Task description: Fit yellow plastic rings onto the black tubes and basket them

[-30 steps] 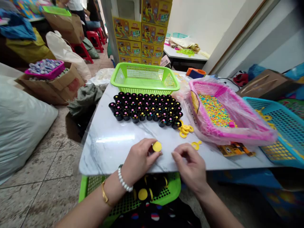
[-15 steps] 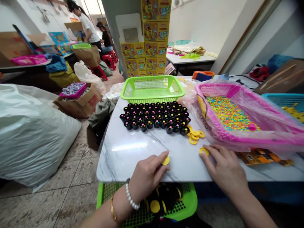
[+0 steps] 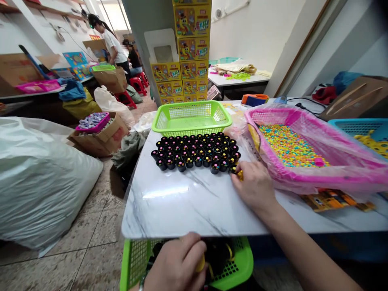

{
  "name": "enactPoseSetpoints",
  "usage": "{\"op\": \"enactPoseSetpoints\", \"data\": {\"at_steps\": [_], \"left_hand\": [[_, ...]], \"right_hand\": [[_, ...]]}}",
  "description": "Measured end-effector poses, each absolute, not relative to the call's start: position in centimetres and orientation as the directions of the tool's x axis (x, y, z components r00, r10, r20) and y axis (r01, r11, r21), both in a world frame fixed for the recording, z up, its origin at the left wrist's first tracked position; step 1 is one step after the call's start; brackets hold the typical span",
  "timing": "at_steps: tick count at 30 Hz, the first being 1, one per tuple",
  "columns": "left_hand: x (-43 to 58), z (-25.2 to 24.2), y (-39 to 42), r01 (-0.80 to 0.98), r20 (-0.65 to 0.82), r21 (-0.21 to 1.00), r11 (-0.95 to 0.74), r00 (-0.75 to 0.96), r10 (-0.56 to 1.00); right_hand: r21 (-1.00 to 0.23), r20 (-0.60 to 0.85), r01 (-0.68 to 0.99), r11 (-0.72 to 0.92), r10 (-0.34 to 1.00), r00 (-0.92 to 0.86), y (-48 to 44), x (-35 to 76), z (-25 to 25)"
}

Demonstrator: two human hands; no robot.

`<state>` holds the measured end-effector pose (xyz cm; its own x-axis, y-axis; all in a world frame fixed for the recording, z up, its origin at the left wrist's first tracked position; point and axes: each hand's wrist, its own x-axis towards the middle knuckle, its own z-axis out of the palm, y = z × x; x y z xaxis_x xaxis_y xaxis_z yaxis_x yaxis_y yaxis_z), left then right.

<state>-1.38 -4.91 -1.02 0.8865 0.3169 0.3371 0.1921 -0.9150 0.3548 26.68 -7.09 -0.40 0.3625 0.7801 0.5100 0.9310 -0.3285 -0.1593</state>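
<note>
Two hands busy: our left hand (image 3: 176, 264) clenches a yellow plastic piece (image 3: 200, 263), low over a bright green plastic mesh basket (image 3: 133, 258) below the counter edge. On the white marble counter (image 3: 182, 212), our right hand (image 3: 253, 186) curls over a small yellow plastic ring (image 3: 240, 174), just beside rows of black cups w/ multicolored beads (image 3: 194, 155); can't tell if gripped.

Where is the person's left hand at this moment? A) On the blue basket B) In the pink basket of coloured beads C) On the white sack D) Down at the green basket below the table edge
D. The left hand is below the front edge of the marble table, at the green plastic basket.
</note>
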Motion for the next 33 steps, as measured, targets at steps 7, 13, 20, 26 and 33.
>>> {"op": "enactPoseSetpoints", "data": {"at_steps": [7, 13, 20, 26, 33], "left_hand": [[-4.9, -4.8, -3.8, 0.183, 0.274, 0.094, -0.979, 0.940, 0.202], [-5.2, -3.6, -3.9, 0.207, 0.219, 0.095, -0.974, 0.950, 0.224], [0.9, 1.4, -3.6, 0.182, 0.399, 0.545, -0.818, 0.802, 0.444], [8.0, 0.7, -0.1, 0.281, 0.235, 0.696, -0.661, 0.781, 0.579], [6.9, 0.0, -0.6, 0.294, 0.149, 0.751, -0.591, 0.797, 0.585]], "right_hand": [[-0.281, 0.516, 0.952, -0.120, 0.818, 0.255, -9.4, 20.0, -0.3], [-0.376, 0.555, 0.923, -0.080, 0.778, 0.293, -11.8, 22.3, -1.5], [-0.213, 0.407, 0.963, -0.167, 0.881, 0.243, -15.6, 28.6, -3.5], [-0.156, 0.473, 0.986, -0.057, 0.872, 0.125, -15.6, 26.3, -3.9], [-0.310, 0.471, 0.940, -0.141, 0.837, 0.280, -12.4, 25.3, -2.1]]}}
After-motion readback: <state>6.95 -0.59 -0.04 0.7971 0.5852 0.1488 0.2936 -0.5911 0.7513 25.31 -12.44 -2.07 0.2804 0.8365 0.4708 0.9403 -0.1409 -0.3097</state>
